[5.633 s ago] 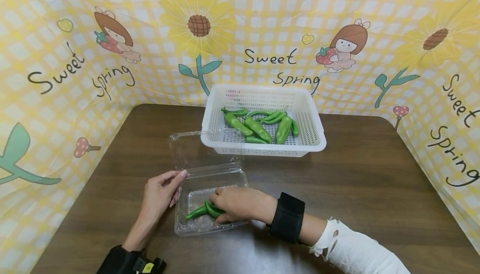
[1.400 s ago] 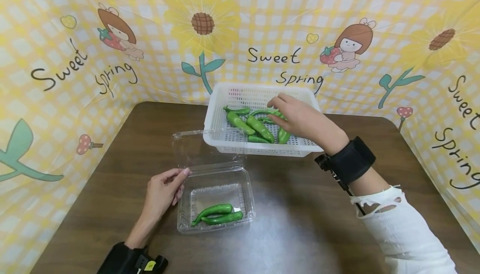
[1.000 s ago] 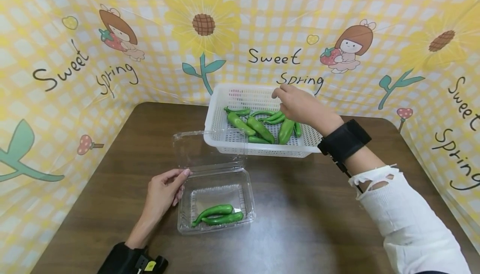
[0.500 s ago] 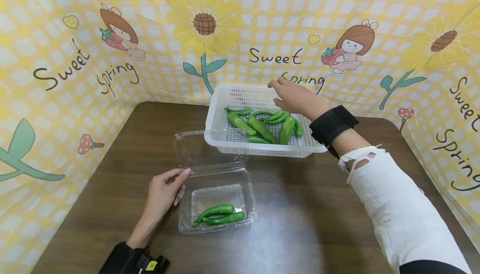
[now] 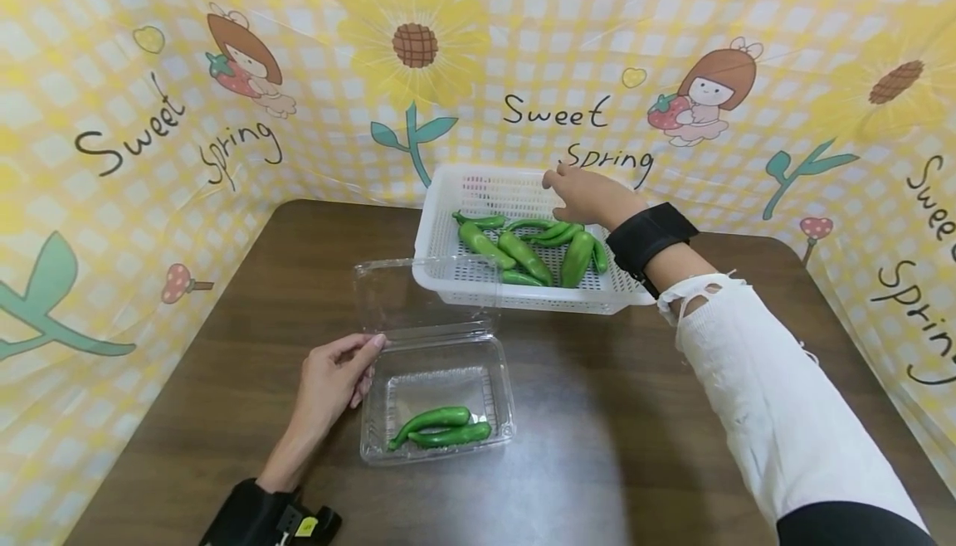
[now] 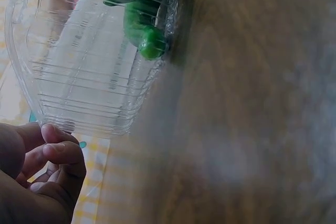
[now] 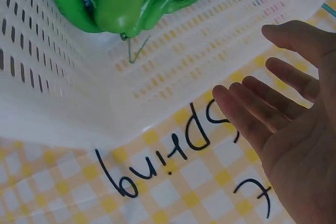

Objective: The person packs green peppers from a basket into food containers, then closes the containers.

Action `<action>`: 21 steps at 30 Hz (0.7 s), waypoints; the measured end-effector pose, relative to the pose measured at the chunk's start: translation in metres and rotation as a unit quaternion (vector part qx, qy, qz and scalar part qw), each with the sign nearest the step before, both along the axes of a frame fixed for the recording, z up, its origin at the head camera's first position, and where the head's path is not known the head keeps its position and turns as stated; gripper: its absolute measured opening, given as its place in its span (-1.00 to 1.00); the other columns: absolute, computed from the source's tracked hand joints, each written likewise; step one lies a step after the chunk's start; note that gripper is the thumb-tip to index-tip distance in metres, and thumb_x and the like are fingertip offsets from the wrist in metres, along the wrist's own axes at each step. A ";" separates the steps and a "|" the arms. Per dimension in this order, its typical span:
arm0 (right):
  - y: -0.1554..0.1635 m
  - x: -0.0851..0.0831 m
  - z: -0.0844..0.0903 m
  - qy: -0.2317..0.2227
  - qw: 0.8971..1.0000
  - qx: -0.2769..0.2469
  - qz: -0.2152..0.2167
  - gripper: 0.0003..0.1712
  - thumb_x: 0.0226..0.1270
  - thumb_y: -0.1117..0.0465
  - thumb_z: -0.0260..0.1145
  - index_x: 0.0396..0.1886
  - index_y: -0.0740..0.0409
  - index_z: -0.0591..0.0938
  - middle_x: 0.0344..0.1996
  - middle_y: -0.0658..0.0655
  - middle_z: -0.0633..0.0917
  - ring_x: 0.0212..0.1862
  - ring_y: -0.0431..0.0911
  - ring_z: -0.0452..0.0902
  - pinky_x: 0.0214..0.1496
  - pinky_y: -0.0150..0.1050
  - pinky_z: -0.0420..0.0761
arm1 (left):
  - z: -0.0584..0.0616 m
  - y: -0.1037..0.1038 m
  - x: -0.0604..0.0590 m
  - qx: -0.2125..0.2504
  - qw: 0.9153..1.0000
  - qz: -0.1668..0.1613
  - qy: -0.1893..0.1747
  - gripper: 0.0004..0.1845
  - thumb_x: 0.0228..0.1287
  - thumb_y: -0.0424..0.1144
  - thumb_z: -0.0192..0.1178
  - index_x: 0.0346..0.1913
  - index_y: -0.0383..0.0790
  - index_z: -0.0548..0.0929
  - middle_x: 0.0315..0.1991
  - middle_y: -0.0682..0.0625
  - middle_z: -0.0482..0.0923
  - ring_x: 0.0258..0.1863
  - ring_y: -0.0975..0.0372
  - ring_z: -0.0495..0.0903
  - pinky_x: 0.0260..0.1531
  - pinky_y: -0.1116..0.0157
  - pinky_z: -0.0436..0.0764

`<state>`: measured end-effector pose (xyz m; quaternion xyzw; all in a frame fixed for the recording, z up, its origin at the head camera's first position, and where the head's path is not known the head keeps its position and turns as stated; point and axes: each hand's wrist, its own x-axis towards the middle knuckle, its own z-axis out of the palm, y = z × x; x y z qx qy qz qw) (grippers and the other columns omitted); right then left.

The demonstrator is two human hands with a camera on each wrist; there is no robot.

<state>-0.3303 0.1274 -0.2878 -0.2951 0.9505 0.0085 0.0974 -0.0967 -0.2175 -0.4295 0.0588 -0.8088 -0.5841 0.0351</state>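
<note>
My left hand [image 5: 329,384] pinches the left rim of a clear plastic clamshell box [image 5: 433,384] near its hinge, thumb on top; the left wrist view shows the fingertips [image 6: 52,132] at the box's edge. Two slim green peppers [image 5: 451,435] lie side by side in the box's base. Its transparent lid [image 5: 381,297] stands open, overlapping the white basket [image 5: 582,301] in the head view. My right hand [image 5: 590,196] hovers at the basket's back right, fingers spread and holding nothing, as the right wrist view shows. Several green peppers [image 5: 525,255], some thick and some thin, lie in the basket.
A brown wooden table [image 5: 568,413] carries both the box and the basket. Yellow checked cloth [image 5: 478,48] with printed flowers and lettering rises behind the basket and along both sides.
Earliest, my right hand was on peppers in the box; it then moved away to the basket. Over the last second it shifts slightly around the basket's back. My left hand stays at the rim.
</note>
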 end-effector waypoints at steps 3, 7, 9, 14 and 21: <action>0.000 -0.004 -0.006 -0.013 1.000 0.005 -0.012 -0.41 0.49 0.17 0.20 0.41 0.23 0.29 0.24 0.33 0.39 -0.01 0.13 0.56 0.09 -0.01 0.56 | -0.001 0.001 -0.001 0.002 1.000 0.000 -0.002 -0.63 0.35 0.07 0.25 -0.15 -0.19 0.75 -0.64 -0.04 0.51 -0.81 0.25 0.41 -0.85 0.28 0.48; -0.002 -0.009 -0.013 -0.020 1.000 0.010 -0.019 -0.45 0.48 0.26 0.15 0.41 0.23 0.30 0.23 0.32 0.41 -0.04 0.11 0.54 0.01 -0.05 0.54 | 0.000 0.001 -0.001 0.008 1.000 -0.001 -0.001 -0.64 0.34 0.07 0.26 -0.16 -0.19 0.75 -0.65 -0.06 0.50 -0.82 0.20 0.41 -0.86 0.26 0.47; -0.003 -0.012 -0.015 -0.020 1.000 0.012 -0.020 -0.47 0.47 0.35 0.09 0.40 0.24 0.32 0.23 0.32 0.43 -0.03 0.12 0.52 -0.03 -0.07 0.51 | 0.001 0.001 0.000 0.007 1.000 -0.001 -0.001 -0.63 0.34 0.07 0.25 -0.16 -0.19 0.75 -0.65 -0.06 0.51 -0.82 0.19 0.41 -0.85 0.26 0.47; -0.003 -0.016 -0.022 -0.016 0.999 0.035 -0.017 -0.52 0.44 0.40 0.09 0.33 0.27 0.37 0.17 0.34 0.50 -0.04 0.12 0.53 -0.04 -0.08 0.52 | 0.002 0.000 0.002 0.002 1.000 -0.001 -0.007 -0.62 0.34 0.09 0.24 -0.13 -0.17 0.75 -0.63 -0.08 0.51 -0.81 0.22 0.41 -0.84 0.27 0.47; -0.002 -0.019 -0.034 -0.010 0.998 0.066 -0.001 -0.59 0.42 0.32 0.19 0.22 0.29 0.45 0.08 0.33 0.54 -0.01 0.13 0.54 0.07 -0.03 0.57 | 0.000 0.001 0.001 0.006 1.000 0.003 -0.009 -0.63 0.35 0.08 0.25 -0.14 -0.19 0.75 -0.64 -0.07 0.50 -0.81 0.24 0.40 -0.84 0.28 0.48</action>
